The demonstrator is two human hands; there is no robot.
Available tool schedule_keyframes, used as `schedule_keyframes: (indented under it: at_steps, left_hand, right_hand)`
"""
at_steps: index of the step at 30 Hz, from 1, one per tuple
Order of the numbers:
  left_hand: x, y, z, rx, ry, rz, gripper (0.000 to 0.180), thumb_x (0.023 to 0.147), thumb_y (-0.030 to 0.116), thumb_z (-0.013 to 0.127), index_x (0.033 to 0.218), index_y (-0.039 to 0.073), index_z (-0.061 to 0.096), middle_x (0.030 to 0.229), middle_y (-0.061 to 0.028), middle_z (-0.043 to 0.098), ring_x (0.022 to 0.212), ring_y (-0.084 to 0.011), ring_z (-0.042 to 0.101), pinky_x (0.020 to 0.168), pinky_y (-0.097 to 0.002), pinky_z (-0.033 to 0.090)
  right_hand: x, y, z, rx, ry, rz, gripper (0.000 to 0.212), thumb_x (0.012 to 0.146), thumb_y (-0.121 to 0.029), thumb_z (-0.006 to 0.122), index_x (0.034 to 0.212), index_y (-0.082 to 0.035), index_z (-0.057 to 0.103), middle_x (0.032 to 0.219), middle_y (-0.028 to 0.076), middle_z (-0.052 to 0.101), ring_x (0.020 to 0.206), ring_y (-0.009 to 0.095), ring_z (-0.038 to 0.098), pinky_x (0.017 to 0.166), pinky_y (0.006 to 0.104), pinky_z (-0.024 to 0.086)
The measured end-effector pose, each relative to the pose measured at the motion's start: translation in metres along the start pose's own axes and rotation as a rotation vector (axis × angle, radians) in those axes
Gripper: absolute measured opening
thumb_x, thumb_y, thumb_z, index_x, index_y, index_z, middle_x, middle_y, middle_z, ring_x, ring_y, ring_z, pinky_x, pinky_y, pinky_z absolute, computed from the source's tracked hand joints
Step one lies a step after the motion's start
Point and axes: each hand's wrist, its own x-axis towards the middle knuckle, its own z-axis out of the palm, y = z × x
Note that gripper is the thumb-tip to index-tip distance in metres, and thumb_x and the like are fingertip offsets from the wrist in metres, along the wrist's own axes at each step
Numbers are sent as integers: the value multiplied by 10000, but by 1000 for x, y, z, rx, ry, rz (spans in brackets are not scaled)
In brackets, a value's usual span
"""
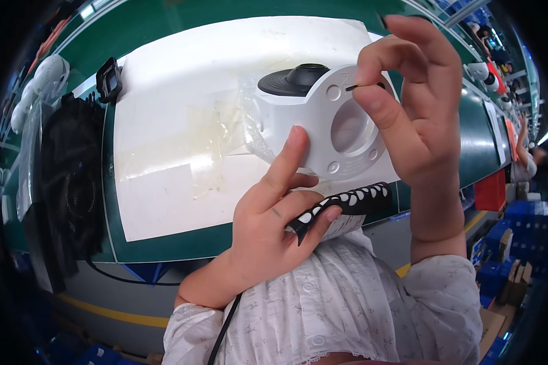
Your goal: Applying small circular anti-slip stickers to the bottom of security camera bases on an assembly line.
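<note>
White plastic housing (318,134) stood right of centre in the head view, the left hand (266,216) touching it with one finger while gripping a black strip (347,199), and the right hand (429,121), upper right, pinched closed on a small dark piece (351,88), probably wanting slow, square placing.

White ring-ended housing (318,118) near black, white-spotted strip (345,199)

White plastic ring-faced housing (320,123): left of right grip (417,100), beyond left grip (271,222), above white sheet (158,128) on green desk (170,248). Black white-spotted strip (347,201) in left grip, black sliver (351,88) in right. Black crumpled heap (73,170) left of both.
</note>
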Motion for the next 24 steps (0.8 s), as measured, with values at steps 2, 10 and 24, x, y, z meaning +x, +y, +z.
schedule_keyframes:
  at_steps: [2,10,24]
  left_hand:
    - [1,-2,4,-19,59,12,160,634,31,687,704,-15,550,1285,-262,295,790,-224,602,679,-276,476]
    - [2,-1,6,-50,101,15,165,607,25,692,659,-2,538,1256,-238,365,761,-232,608,622,-267,491]
    - [2,0,8,-48,129,8,149,621,16,682,683,-23,553,1267,-233,353,761,-234,601,631,-272,493]
  right_hand:
    - [6,-16,1,-41,-66,111,493,753,35,526,1199,-13,321,789,46,502,780,116,480,749,231,378]
    - [1,-18,-1,-436,-116,-24,491,760,-28,550,1199,-18,332,849,54,580,933,146,528,903,310,312]
    - [-48,-26,7,-309,-133,232,139,787,-193,560,764,-58,537,1324,230,265,1270,386,119,1010,449,97]
